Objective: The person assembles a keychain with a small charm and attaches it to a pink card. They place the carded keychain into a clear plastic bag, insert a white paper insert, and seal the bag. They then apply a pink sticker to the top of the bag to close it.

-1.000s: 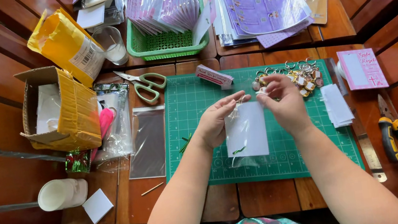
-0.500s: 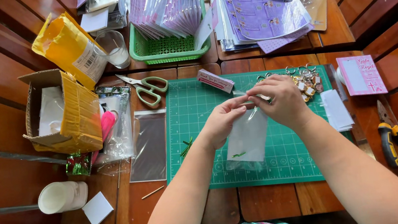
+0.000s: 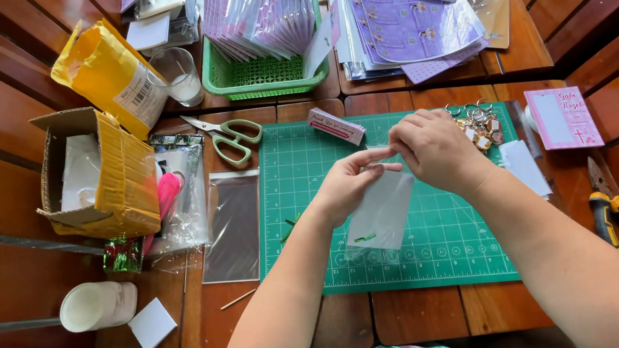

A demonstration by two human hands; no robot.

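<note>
Setting: a wooden table seen from above, with a green cutting mat in the middle.
Left hand: thumb and forefinger pinched together on the upper edge of a small clear plastic bag.
Right hand: fingers curled together at the same upper edge, gripping the bag's mouth just beside the left fingertips.
Bag position: held over the middle of the mat, hanging down toward the person; whether its lower end touches the mat cannot be told.
Handling: the bag looks very light, thin, limp and slippery, likely to crease or slide; the top rim, pinched at both sides, seems the best place to hold it.
Close by: a cluster of keychains right of the hands, a small pink box above them, green-handled scissors to the left.
Further off: a green basket of packets, an open cardboard box, a yellow utility knife.
</note>
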